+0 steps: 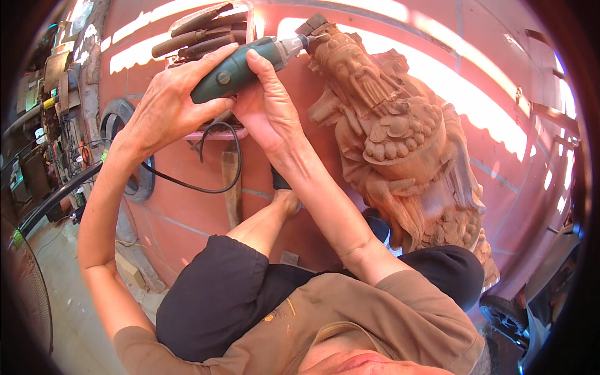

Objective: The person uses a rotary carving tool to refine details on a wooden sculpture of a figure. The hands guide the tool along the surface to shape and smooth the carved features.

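1. Left hand point(172, 94): curled partway, fingers over and thumb under the rear of green rotary tool point(234, 75).
2. Right hand point(269, 103): closed on same tool from the near side, thumb laid along its front; remaining fingers mostly hidden behind.
3. Tool angled rightward, tip at headpiece of carved wooden figure point(400, 169); actual contact too small to tell.
4. Figure lying on red tiled floor point(200, 206), ahead and right, front upward, head far end, base beside right knee.
5. Black cable point(206, 189) looped below tool.
6. Just beyond left hand: handled tools point(194, 44) in a tray point(251, 25).
7. Farther left: grey ring point(142, 181).
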Demonstrator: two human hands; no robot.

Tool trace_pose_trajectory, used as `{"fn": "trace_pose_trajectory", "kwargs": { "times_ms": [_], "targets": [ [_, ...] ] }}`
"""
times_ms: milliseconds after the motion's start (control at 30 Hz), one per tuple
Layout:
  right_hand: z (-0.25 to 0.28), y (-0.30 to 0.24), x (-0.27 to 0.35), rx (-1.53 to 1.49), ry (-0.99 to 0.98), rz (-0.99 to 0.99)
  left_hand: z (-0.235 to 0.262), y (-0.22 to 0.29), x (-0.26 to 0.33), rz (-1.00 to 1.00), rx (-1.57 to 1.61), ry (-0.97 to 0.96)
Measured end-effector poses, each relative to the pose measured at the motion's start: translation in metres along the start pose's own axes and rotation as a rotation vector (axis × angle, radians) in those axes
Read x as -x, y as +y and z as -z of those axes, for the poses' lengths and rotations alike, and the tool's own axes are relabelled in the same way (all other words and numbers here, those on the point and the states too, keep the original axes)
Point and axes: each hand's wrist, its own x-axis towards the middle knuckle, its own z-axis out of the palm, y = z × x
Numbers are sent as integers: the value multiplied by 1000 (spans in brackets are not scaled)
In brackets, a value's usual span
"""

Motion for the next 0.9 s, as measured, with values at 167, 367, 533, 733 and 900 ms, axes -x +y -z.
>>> {"fn": "trace_pose_trajectory", "kwargs": {
  "times_ms": [167,367,533,733,900],
  "targets": [
    [-2,-4,-4,-48,-17,10,8,4,-11,17,-73,-78],
    [1,-7,-6,-90,-12,7,7,3,-18,-13,-146,-80],
    [4,-8,-6,-94,-12,9,6,9,-20,16,-131,-100],
    [5,-9,-6,-90,-9,17,4,10,-22,14,-141,-96],
    [5,-7,-4,-79,-19,7,3,6,-17,12,-129,-86]
  ]
}}
